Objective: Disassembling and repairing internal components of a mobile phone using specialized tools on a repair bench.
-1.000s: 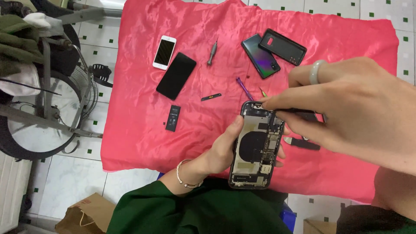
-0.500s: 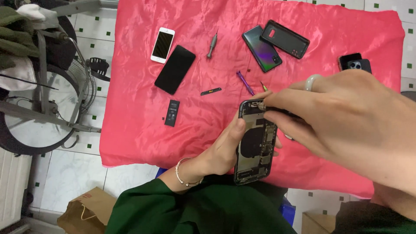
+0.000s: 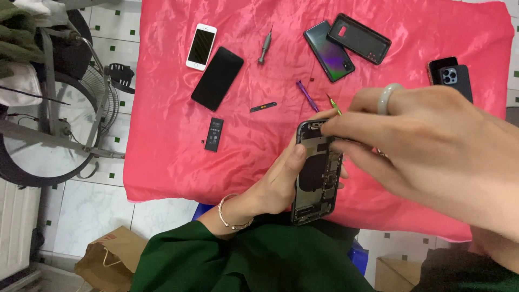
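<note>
Head view: an opened phone (image 3: 317,173), back off and boards exposed, is held above the lap at the near edge of the red cloth (image 3: 173,157). The left hand (image 3: 281,181) is closed around its left edge, thumb pressed on the frame. The right hand (image 3: 432,146) is brought over the top end, fingertips pinched together at the upper right corner; what is pinched cannot be told, it is hidden by the fingers.

Handling, as judged: the phone is light, stiff and thin, with a metal frame that is likely slippery. The exposed boards and flex cables are fragile. It is best held by the long frame edges only, never by the internals.

Packages and labels: a small black battery (image 3: 213,134) with a white label patch is laid on the cloth left of the phone. A brown paper bag (image 3: 105,259) is seen on the floor at lower left, and a cardboard box (image 3: 397,273) at lower right. A black case (image 3: 359,39) is laid at the top beside a dark phone (image 3: 328,51).
</note>
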